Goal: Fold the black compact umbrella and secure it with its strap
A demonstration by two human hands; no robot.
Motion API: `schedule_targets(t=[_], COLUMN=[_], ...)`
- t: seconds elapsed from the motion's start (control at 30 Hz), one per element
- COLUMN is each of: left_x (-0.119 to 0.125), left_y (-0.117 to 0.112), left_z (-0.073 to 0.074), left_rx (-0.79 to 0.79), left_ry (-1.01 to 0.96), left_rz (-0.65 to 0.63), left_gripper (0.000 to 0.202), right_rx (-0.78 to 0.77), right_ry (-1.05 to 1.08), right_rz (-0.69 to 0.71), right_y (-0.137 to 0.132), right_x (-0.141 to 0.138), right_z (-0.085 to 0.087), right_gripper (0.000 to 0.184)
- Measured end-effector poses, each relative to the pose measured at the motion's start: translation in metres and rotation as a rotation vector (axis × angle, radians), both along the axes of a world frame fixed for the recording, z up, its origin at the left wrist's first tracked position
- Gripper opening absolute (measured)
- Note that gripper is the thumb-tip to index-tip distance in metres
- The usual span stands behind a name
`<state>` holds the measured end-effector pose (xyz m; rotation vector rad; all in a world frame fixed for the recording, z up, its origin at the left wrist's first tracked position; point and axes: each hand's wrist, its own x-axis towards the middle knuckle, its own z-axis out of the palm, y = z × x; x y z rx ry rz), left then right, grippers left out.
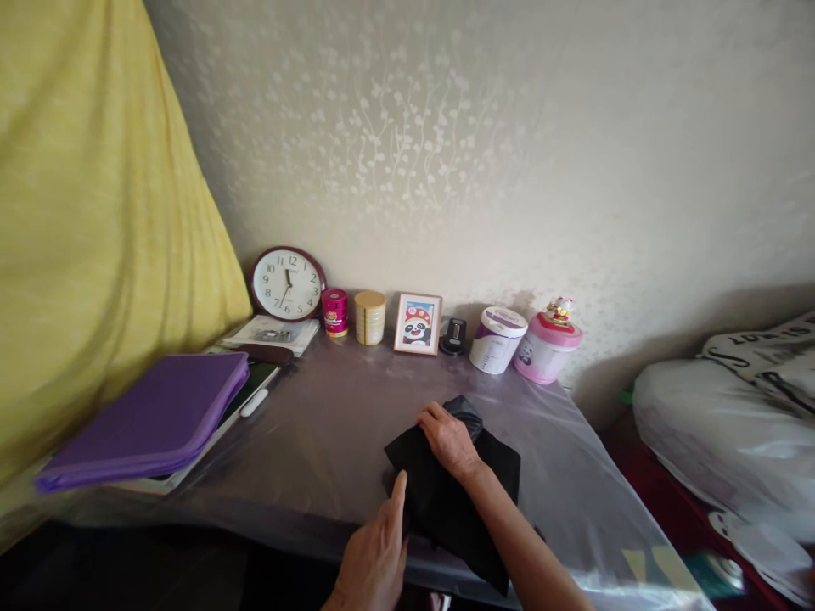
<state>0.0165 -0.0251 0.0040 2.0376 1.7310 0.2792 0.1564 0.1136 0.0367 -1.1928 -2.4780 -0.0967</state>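
A piece of black cloth (455, 518) with pointed corners lies over the front of the table, and a shinier dark fold (467, 414) bulges at its far end. My right hand (449, 439) rests on the cloth's upper part, fingers curled and gripping it beside that fold. At the cloth's left edge is my left hand (375, 552), its thumb side up and a finger stretched forward; no object shows in it. Its lower fingers are partly hidden. Whether the cloth is a bag or some other item cannot be told.
Along the wall stand a clock (289, 284), a pink tin (334, 312), a yellow-lidded can (370, 318), a panda picture frame (418, 324) and two tubs (498, 341). A purple folder (146, 416) lies left, near a yellow curtain (95, 212). Wrapped bedding (719, 441) is right.
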Motion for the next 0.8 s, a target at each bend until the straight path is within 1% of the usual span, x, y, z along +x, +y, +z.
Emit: schedule_targets(t=[0.13, 0.23, 0.3, 0.37, 0.47, 0.53, 0.6, 0.7, 0.8], left_x=[0.003, 0.005, 0.006, 0.007, 0.008, 0.009, 0.009, 0.010, 0.011], left_y=[0.001, 0.004, 0.005, 0.005, 0.006, 0.008, 0.010, 0.013, 0.015], left_z=[0.009, 0.011, 0.009, 0.008, 0.005, 0.004, 0.003, 0.004, 0.006], left_rx=[-0.016, 0.004, -0.004, -0.013, -0.008, -0.004, -0.013, -0.033, -0.059], left_ry=[0.128, 0.170, 0.180, 0.177, 0.157, 0.135, 0.123, 0.142, 0.158], left_rz=[-0.069, -0.110, -0.123, -0.130, -0.122, -0.119, -0.110, -0.101, -0.112], left_gripper=[0.076, 0.078, 0.078, 0.080, 0.084, 0.086, 0.086, 0.089, 0.090], right_rx=[-0.007, -0.028, -0.031, -0.016, 0.004, 0.000, 0.000, 0.023, 0.029], right_ry=[-0.022, -0.031, 0.005, 0.093, 0.241, 0.268, 0.256, 0.212, 0.174], right_rz=[0.004, 0.002, 0.002, 0.003, 0.012, 0.045, 0.067, 0.067, 0.050], right_y=[0.002, 0.003, 0.000, -0.011, -0.037, -0.055, -0.065, -0.059, -0.038], right_x=[0.002, 0.004, 0.006, 0.010, 0.017, 0.020, 0.023, 0.028, 0.033], right_z=[-0.003, -0.004, -0.005, -0.006, -0.008, -0.011, -0.017, -0.024, -0.027], right_gripper=[0.021, 0.021, 0.021, 0.023, 0.023, 0.022, 0.024, 0.027, 0.029])
